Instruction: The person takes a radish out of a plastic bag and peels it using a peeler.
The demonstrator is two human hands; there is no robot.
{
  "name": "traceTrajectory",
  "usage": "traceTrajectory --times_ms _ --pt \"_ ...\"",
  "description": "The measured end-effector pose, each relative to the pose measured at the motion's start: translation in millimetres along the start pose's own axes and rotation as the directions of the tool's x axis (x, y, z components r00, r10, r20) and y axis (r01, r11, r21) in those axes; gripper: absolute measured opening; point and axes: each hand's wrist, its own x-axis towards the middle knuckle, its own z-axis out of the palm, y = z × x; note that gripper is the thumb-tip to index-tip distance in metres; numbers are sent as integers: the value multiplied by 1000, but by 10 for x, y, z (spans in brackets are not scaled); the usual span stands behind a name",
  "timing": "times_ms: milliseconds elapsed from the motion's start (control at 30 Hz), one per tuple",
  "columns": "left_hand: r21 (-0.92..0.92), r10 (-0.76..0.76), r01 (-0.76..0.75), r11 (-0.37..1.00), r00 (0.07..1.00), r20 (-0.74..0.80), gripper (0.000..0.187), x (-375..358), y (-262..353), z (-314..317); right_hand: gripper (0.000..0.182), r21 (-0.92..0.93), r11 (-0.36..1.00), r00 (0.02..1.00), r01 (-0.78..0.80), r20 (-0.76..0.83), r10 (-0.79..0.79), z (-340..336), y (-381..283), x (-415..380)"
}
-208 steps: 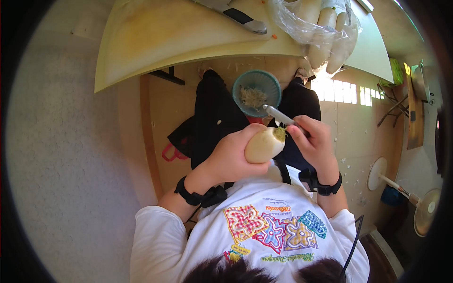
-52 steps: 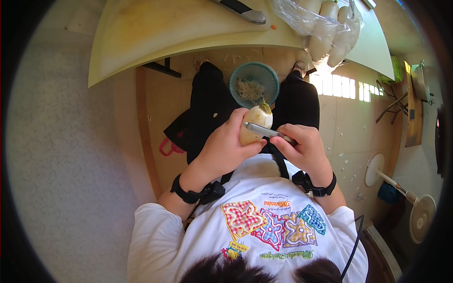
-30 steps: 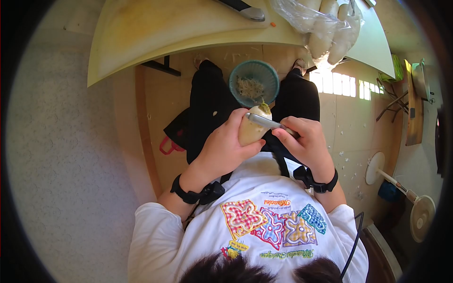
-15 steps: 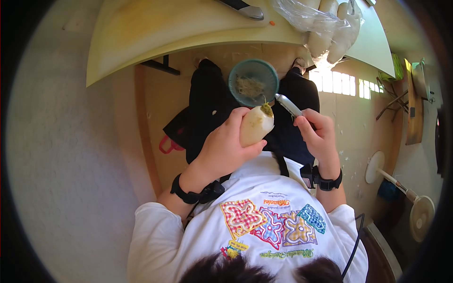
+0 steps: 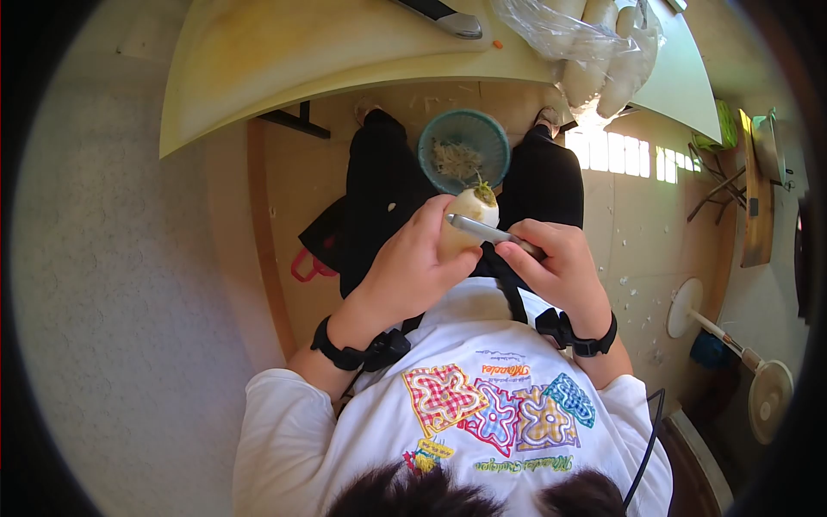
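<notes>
My left hand is wrapped round a white radish, whose greenish stem end points away from me. In my right hand is a silver peeler, held by its dark handle, with its head lying across the upper side of the radish. Beyond the radish, on the floor between my legs, stands a teal basket with pale peelings in it.
A pale table spans the top of the view. On it lie a knife, an orange scrap and a plastic bag of white radishes. A black bag with pink handles is left of my legs. A fan stands at the right.
My right hand has moved left and slightly down, bringing the peeler from beside the radish to across it. My left hand still holds the radish.
</notes>
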Motion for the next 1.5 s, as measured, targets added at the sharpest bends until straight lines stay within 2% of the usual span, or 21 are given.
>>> traceTrajectory --times_ms 233,300,433,633,700,767,833,1000,1067,1167,1400,1433,1500 --pt "28 8 -8 1000 1000 -4 58 -12 19 -19 26 -124 991 998 42 -43 -48 44 27 -2" --pt "161 83 -71 984 995 -64 58 -15 39 -26 26 -118 992 998 37 -50 -43 48 19 -4" --pt "139 102 -93 986 993 -55 59 -2 39 -30 26 -99 994 996 55 -69 -62 70 58 8" --pt "135 56 -48 990 997 -55 58 -3 14 3 26 -114 992 994 61 -85 -71 50 63 24" --pt "190 111 -96 977 991 -69 57 13 9 6 25 -109 993 995 50 -82 -59 53 63 21" --pt "196 89 -79 977 995 -47 57 5 59 -16 25 -106 994 996 38 -81 -47 49 96 18" --pt "203 69 -62 977 997 -26 57 -18 66 -13 24 -27 998 983 -60 -175 54 27 214 30" --pt "188 13 -14 982 1000 11 56 -53 55 25 20 -20 998 987 -58 -150 55 -13 243 20" --pt "173 35 -35 984 999 2 56 -20 71 9 21 130 985 960 -116 -241 145 32 371 17" --pt "167 61 -57 984 998 -18 56 -26 53 -6 22 164 975 963 -152 -199 184 4 421 -19" --pt "145 103 -96 985 994 -43 58 25 23 0 20 218 965 973 -147 -142 180 -13 283 -76" --pt "145 103 -96 985 994 -43 58 33 16 1 19 224 969 982 -104 -128 136 -15 283 -85" --pt "1 75 -75 997 996 -44 59 46 -5 9 19 231 971 989 -61 -114 89 -23 256 -90"
